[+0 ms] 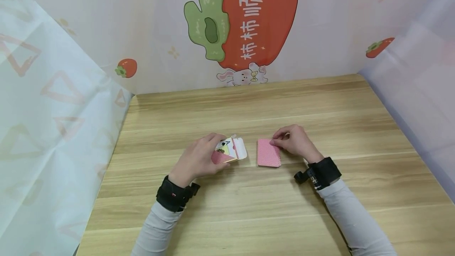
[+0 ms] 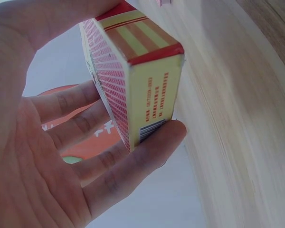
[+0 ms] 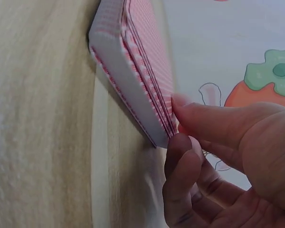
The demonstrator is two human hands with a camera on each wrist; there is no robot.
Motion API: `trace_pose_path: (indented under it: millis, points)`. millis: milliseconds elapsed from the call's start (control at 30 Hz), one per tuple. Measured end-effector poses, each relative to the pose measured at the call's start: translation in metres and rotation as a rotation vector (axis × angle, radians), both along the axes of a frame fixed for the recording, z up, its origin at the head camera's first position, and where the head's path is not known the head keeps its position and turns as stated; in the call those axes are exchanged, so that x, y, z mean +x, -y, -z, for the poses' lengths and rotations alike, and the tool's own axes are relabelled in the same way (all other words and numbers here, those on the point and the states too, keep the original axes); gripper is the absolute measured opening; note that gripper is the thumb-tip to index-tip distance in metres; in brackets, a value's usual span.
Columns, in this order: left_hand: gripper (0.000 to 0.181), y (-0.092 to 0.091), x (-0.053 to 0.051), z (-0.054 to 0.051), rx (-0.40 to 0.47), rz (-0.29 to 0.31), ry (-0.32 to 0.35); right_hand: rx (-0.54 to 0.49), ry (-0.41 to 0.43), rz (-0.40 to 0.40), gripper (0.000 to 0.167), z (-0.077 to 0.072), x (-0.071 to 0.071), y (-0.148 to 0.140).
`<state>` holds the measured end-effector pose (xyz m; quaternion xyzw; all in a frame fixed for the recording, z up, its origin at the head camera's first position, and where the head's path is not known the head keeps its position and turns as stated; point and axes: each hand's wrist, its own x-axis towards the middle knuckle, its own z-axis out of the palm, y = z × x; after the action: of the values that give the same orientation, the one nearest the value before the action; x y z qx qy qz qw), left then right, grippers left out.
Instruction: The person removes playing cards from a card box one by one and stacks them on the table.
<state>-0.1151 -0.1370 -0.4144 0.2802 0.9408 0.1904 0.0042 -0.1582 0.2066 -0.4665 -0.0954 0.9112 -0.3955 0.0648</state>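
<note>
1. Playing cards lie in a neat stack, patterned backs up, on the desk in the head view, just beside the raised flap of the card box. The right grip pinches the stack's far right corner; the left grip curls round the box, its flap end toward the stack.

2. Left wrist view: the box is held between the thumb and the fingers, its end panel with the barcode facing the camera. It looks like thin, light cardboard, fairly stiff at the edges but likely to dent on its broad faces, so the narrow sides are the safer hold. Whether cards remain inside cannot be told.

3. Right wrist view: the upper cards part slightly at the pinched corner; how many are caught is unclear. They should be light, springy and slippery, so a loose corner pinch may let them slide; both long edges suit lifting the whole stack.
</note>
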Motion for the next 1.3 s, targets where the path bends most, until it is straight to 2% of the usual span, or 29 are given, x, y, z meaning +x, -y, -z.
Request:
trace_pose_path:
  millis: [200, 467, 800, 1000, 1133, 1300]
  points:
    - [0.072, -0.001, 0.000, 0.001, -0.004, 0.014, 0.001, -0.056, -0.037, -0.023, 0.007, -0.003, 0.001, 0.001]
    - [0.071, -0.004, 0.001, 0.004, 0.015, 0.036, -0.028, -0.178, -0.050, -0.007, 0.012, -0.017, 0.007, 0.009]
    - [0.072, -0.013, 0.003, 0.006, 0.025, 0.093, -0.060, -0.328, -0.023, -0.152, 0.005, -0.028, 0.026, 0.034]
    - [0.070, -0.019, 0.006, 0.007, 0.028, 0.143, -0.097, -0.375, 0.048, -0.233, 0.007, -0.029, 0.035, 0.052]
    - [0.069, -0.022, 0.008, 0.007, 0.037, 0.166, -0.109, -0.393, 0.073, -0.258, 0.012, -0.026, 0.039, 0.060]
    - [0.068, -0.025, 0.010, 0.008, 0.052, 0.191, -0.127, -0.395, 0.065, -0.259, 0.013, -0.022, 0.043, 0.066]
